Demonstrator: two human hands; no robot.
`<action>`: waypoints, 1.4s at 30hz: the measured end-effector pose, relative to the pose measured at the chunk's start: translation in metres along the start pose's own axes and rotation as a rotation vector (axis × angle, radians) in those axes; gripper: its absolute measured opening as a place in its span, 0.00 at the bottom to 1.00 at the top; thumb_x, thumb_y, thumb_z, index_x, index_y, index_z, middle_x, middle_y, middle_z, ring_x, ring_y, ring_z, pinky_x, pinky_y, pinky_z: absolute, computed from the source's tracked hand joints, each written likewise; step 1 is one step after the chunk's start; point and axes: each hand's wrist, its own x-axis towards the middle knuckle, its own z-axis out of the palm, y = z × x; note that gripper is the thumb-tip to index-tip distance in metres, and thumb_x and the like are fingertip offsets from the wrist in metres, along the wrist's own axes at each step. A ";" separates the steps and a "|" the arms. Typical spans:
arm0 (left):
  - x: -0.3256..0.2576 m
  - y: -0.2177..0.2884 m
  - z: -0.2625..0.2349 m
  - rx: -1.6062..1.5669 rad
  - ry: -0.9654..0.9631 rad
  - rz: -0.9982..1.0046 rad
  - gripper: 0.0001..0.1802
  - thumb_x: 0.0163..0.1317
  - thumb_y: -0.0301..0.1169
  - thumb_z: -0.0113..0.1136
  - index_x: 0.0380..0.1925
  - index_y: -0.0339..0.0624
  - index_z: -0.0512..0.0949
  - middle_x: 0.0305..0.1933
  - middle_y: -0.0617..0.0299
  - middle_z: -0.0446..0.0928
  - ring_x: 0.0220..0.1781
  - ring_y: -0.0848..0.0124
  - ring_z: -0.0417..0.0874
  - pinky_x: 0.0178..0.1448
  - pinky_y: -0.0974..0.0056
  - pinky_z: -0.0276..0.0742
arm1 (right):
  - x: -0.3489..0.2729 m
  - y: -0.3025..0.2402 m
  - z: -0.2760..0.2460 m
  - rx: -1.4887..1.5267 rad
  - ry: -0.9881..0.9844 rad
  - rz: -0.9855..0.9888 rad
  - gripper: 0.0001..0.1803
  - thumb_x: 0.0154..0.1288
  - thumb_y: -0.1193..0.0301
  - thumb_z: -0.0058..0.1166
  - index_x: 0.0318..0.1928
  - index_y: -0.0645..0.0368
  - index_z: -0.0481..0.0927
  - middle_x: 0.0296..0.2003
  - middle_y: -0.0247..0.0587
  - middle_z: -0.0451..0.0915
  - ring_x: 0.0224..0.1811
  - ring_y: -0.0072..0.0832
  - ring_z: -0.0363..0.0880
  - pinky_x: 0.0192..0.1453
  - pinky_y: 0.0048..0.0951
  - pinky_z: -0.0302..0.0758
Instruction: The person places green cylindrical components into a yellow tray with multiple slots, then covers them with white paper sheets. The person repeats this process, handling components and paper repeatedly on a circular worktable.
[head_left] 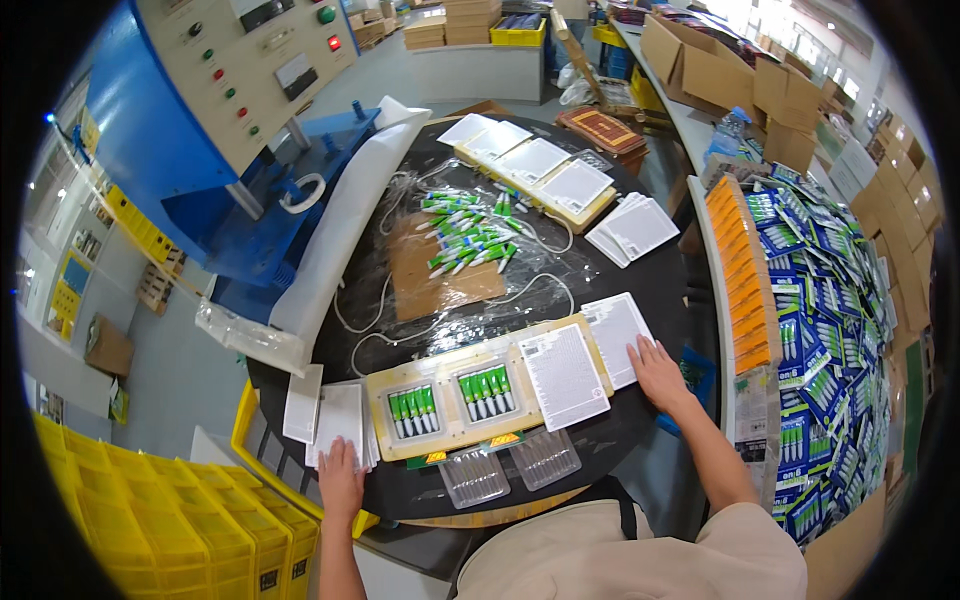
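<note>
My left hand point(341, 478) lies on the lower end of a stack of white printed cards point(338, 420), its fingers stretched out. At the other side, my right hand point(660, 372) rests flat, fingers apart, at the edge of another white card pile point(620, 335). Between them sits a long cream tray point(450, 372). Two of its recesses hold rows of small green-and-white tubes point(484, 391) in clear blisters. A white card point(563, 375) covers the tray's right part. Two clear plastic blister shells point(474, 476) lie at the tray's near side.
Loose green tubes point(465, 235) are heaped on brown cardboard point(410, 270) mid-table. A second tray point(575, 215) with cards stands at the far side. A blue machine point(190, 150) is at left, yellow crates point(160, 510) near left, and finished blue packs point(815, 340) at right.
</note>
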 end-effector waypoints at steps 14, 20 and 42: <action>0.010 0.104 -0.045 0.016 0.482 0.199 0.26 0.64 0.18 0.52 0.63 0.26 0.72 0.67 0.39 0.75 0.69 0.46 0.77 0.77 0.45 0.69 | 0.011 -0.113 -0.127 0.364 0.658 -0.052 0.28 0.62 0.80 0.50 0.64 0.71 0.75 0.61 0.58 0.79 0.64 0.50 0.79 0.73 0.50 0.72; 0.012 0.161 0.014 0.209 0.298 0.247 0.25 0.65 0.28 0.52 0.62 0.32 0.76 0.67 0.43 0.76 0.72 0.50 0.75 0.77 0.40 0.64 | 0.019 -0.232 -0.078 0.231 0.311 -0.176 0.27 0.67 0.69 0.49 0.65 0.65 0.76 0.67 0.56 0.74 0.70 0.46 0.73 0.73 0.49 0.69; 0.021 0.148 0.011 -0.176 0.176 0.296 0.29 0.65 0.38 0.66 0.65 0.43 0.75 0.68 0.52 0.72 0.72 0.53 0.70 0.77 0.47 0.60 | 0.052 -0.274 -0.068 0.077 0.167 -0.008 0.35 0.67 0.67 0.49 0.71 0.73 0.67 0.75 0.66 0.60 0.78 0.51 0.60 0.76 0.57 0.61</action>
